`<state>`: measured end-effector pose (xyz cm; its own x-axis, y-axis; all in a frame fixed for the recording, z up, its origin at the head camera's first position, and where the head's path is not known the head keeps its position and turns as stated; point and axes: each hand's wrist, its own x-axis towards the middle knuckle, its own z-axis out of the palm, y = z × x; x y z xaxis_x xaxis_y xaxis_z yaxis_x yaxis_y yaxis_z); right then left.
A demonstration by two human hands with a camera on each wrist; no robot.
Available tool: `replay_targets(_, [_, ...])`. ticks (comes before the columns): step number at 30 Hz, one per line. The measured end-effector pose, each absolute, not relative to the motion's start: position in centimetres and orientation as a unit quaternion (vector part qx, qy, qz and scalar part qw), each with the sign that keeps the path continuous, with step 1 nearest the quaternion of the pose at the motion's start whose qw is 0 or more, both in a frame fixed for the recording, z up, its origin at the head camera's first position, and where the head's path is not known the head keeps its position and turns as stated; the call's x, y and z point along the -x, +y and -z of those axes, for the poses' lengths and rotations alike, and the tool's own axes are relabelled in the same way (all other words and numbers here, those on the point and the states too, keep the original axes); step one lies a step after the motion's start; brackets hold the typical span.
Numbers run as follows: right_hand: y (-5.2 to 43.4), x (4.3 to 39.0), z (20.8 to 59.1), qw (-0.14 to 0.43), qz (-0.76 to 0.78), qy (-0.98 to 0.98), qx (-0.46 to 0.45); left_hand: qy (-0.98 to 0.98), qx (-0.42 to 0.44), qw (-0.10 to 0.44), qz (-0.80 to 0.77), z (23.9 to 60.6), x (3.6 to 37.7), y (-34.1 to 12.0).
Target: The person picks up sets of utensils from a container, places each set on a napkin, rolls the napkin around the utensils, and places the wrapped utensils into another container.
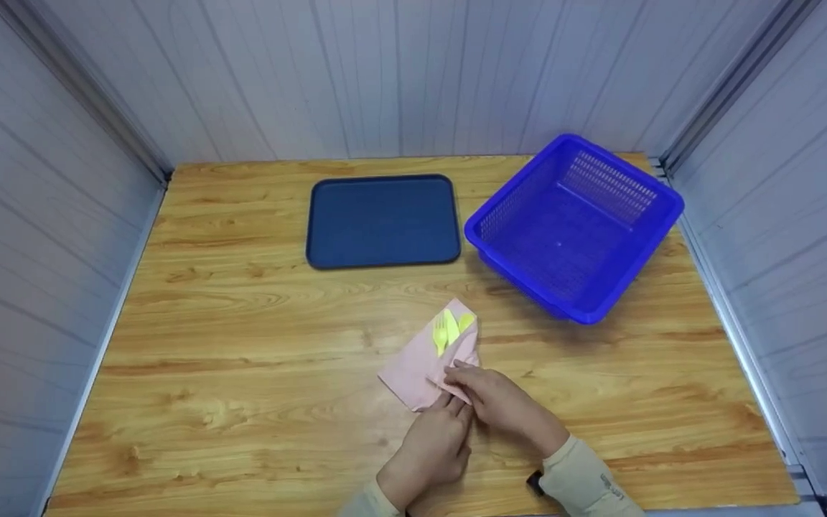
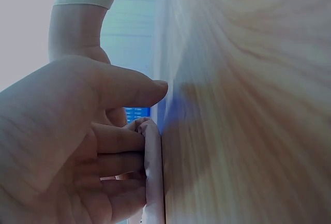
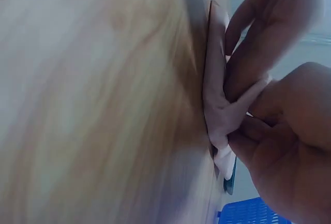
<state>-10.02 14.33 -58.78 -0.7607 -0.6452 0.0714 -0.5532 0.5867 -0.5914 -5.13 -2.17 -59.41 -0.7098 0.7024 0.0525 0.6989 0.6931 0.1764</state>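
A pink cloth napkin (image 1: pixel 405 372) lies slantwise on the wooden table near its front. On it, side by side, are a yellow fork (image 1: pixel 440 333), a yellow knife (image 1: pixel 451 327) and a yellow spoon (image 1: pixel 466 322), their lower parts covered by a fold of the cloth. My right hand (image 1: pixel 505 403) pinches the raised flap of the napkin between thumb and fingers; the lifted edge (image 3: pixel 243 102) shows in the right wrist view. With nearly straight fingers, my left hand (image 1: pixel 436 439) presses the napkin's near end, its thumb apart from the cloth in the left wrist view.
A dark blue tray (image 1: pixel 385 222) lies flat toward the back of the table. To its right stands a blue plastic basket (image 1: pixel 564 230) with perforated sides. Pale panel walls (image 1: pixel 356 79) enclose the table at the back and both sides.
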Motion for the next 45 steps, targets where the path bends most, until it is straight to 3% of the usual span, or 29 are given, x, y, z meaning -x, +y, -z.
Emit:
replay_targets(7, [14.8,10.2,59.6,0.078,0.234,0.895,0.373,0.919,-0.381,0.037,-0.092,59.8,4.9,-2.5])
replay_targets(14, [15.0,10.2,60.2,0.069,0.208,0.901,0.374,0.902,-0.396,0.009,-0.169,59.9,5.2,-3.4])
replay_targets(21, [15.2,10.1,60.3,0.046,0.165,0.908,0.383,0.929,-0.313,0.021,-0.199,59.0,5.3,-4.7])
replay_targets(41, [14.2,10.2,61.2,0.024,0.064,0.913,0.401,0.915,-0.305,0.045,-0.260,58.4,7.7,-5.4])
replay_targets(45, [13.6,10.2,61.2,0.046,0.061,0.911,0.406,0.921,-0.288,0.006,-0.261,58.3,8.2,-6.1])
